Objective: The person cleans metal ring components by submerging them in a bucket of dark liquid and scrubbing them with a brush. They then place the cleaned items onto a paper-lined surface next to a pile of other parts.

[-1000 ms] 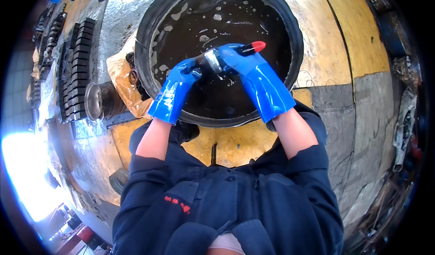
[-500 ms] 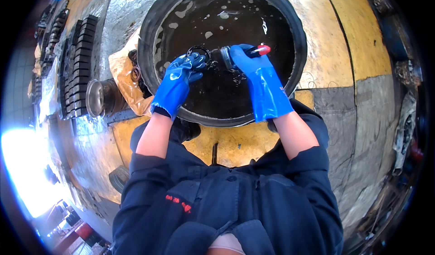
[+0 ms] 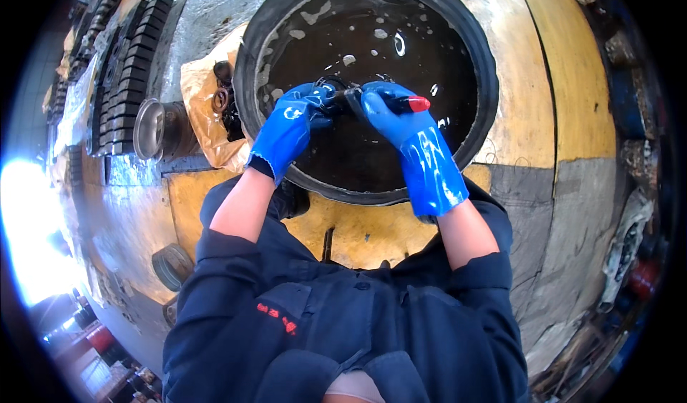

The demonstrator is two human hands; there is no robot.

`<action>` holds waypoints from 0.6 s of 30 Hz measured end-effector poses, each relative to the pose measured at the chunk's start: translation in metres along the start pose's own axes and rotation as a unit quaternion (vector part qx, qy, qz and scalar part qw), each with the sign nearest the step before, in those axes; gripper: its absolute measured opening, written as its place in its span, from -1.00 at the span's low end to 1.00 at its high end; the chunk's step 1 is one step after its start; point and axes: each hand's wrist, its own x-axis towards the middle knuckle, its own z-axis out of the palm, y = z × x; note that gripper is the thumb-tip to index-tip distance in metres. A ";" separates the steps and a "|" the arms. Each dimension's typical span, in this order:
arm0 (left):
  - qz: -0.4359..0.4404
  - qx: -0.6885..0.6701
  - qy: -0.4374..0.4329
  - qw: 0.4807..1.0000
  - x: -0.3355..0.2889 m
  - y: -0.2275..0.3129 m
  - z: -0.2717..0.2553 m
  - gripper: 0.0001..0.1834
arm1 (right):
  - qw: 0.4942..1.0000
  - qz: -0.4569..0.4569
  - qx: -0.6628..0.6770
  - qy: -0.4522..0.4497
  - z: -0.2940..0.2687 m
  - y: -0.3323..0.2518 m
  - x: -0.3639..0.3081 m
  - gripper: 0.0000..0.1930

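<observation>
Both hands wear blue rubber gloves and meet over a round black tub [image 3: 487, 81] of dark liquid. My left hand [image 3: 290, 120] is closed round a dark ring-shaped part [image 3: 333, 81], its upper edge showing above the fingers. In my right hand [image 3: 393, 120] is a brush with a black, red-ended handle [image 3: 418, 104]. The brush's head is pressed against or right beside the ring; the gloves partly hide where they meet. Pale foam patches float on the dark liquid [image 3: 386, 156].
Left of the tub lies a brown paper bag [image 3: 204, 109] with dark rings in it. Beside it stand a metal cylinder [image 3: 150, 129] and a row of black ribbed blocks [image 3: 132, 81]. A short grey cylinder [image 3: 172, 267] rests on the floor near my left elbow.
My hands have come together, bringing the brush from apart to the ring. The view has shifted a little, so the tub appears farther right.
</observation>
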 end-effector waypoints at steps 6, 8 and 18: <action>0.025 -0.004 0.013 1.000 -0.014 0.015 -0.002 -0.57 | 0.983 -0.072 -0.136 0.103 -0.018 0.015 -0.014 -0.79; 0.023 0.031 0.015 0.999 -0.014 0.021 -0.001 -0.59 | 0.994 -0.042 -0.075 0.073 -0.025 0.018 -0.026 -0.81; 0.175 0.293 0.055 0.938 0.000 -0.006 -0.006 -0.66 | 0.963 -0.096 -0.245 0.049 -0.009 0.066 -0.110 -0.81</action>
